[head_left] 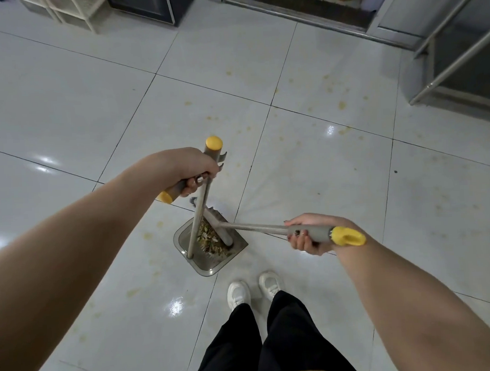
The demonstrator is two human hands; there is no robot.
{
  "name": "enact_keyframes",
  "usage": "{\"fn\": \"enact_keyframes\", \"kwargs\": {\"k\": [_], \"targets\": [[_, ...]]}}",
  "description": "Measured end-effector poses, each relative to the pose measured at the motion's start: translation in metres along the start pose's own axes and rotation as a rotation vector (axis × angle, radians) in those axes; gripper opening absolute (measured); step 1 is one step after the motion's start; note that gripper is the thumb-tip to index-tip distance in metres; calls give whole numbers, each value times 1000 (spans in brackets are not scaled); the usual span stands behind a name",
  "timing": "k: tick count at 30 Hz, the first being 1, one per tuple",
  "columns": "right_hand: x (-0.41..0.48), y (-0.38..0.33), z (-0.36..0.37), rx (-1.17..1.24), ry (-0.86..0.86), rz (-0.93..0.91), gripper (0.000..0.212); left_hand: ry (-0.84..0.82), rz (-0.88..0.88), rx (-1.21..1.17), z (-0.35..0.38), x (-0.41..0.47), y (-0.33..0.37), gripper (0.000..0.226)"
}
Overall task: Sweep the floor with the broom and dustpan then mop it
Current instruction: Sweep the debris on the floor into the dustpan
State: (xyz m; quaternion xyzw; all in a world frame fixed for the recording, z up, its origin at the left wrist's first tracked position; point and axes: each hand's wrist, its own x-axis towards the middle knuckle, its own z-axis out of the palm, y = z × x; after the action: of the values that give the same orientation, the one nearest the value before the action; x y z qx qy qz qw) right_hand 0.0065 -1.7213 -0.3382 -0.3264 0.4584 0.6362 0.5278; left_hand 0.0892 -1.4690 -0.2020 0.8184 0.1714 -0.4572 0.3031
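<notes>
On the tile just ahead of my shoes (252, 291), the dustpan (205, 265) sits flat on the floor (337, 180), and a heap of dry debris (208, 239) lies inside it. The broom (254, 227) has its head down in the pan against that heap, its shaft slanting low toward my right. I judge this to be the end of a sweeping stroke, with the bristles pressing the litter toward the back so it does not spill out. My right hand (306, 234) is wrapped around the broom's grey grip just short of its yellow end, low and out to the side, which suits a short raking pull. My left hand (193, 166) is closed around the pan's upright pole (196, 224) just under its yellow cap, I think to keep the pan from skating on the glossy tile. The same hand also clamps a second grey handle (172, 192) with a yellow end pointing back toward me; what it belongs to I cannot tell. Around the pan, yellowish stains (341, 105) dot the tiles, thickest farther out to the right, so I reckon the mopping is not yet done. At the far edge stand a dark door sill (300, 12) and a metal frame (458, 57).
</notes>
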Motion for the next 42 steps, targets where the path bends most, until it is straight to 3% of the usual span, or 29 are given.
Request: {"fn": "enact_keyframes", "kwargs": {"k": [7, 14, 18, 27, 34, 42], "targets": [[-25, -5, -14, -71, 138, -77, 43, -18, 6, 26, 11, -4, 2, 26], [6, -2, -5, -72, 210, -128, 43, -14, 8, 32, 12, -5, -3, 28], [32, 7, 8, -41, 226, -211, 29, -8, 3, 18, 11, -5, -8, 29], [34, 22, 12, 22, -81, 13, 45, 9, -2, 3, 14, -8, -12, 31], [2, 12, -14, 46, 47, -113, 43, -3, 10, -1, 16, -15, -18, 28], [46, 31, 9, 179, -14, -112, 40, 6, 16, 10, 16, -14, -25, 29]]}}
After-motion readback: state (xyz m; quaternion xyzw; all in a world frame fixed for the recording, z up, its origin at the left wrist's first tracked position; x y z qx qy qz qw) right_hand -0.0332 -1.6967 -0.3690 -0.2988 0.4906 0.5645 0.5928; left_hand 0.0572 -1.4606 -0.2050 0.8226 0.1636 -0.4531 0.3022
